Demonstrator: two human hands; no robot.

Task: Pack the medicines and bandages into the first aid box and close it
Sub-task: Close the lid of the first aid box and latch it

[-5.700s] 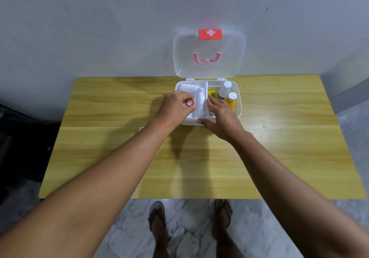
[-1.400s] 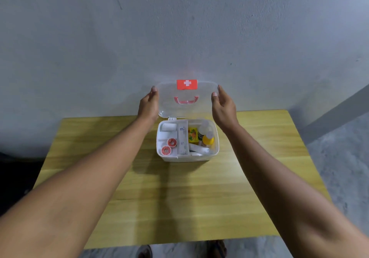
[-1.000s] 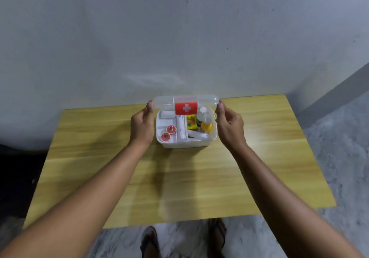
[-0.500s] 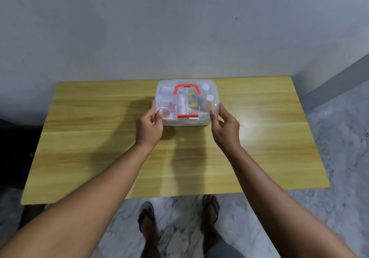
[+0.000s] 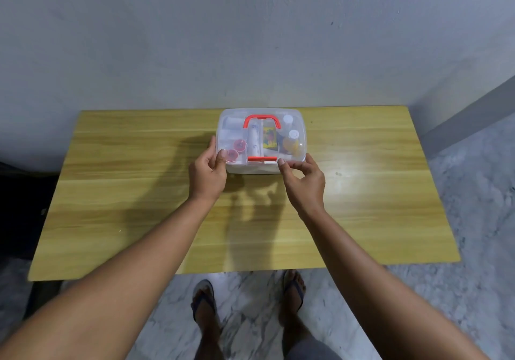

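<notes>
The first aid box stands on the wooden table with its clear lid down. A red handle lies flat on the lid and a red latch sits at the front edge. Through the lid I see red-cored tape rolls, white bandage rolls, a yellow packet and two small bottles. My left hand grips the box's front left corner, thumb on the lid. My right hand touches the front right edge with thumb and fingertips near the latch.
The table stands against a grey wall. A marble floor shows beyond the near edge, with my two feet in sandals. Something dark lies past the table's left side.
The lid swung down from upright onto the box. My hands slid from the lid's sides to the front corners, and the right hand has shifted inward toward the latch.
</notes>
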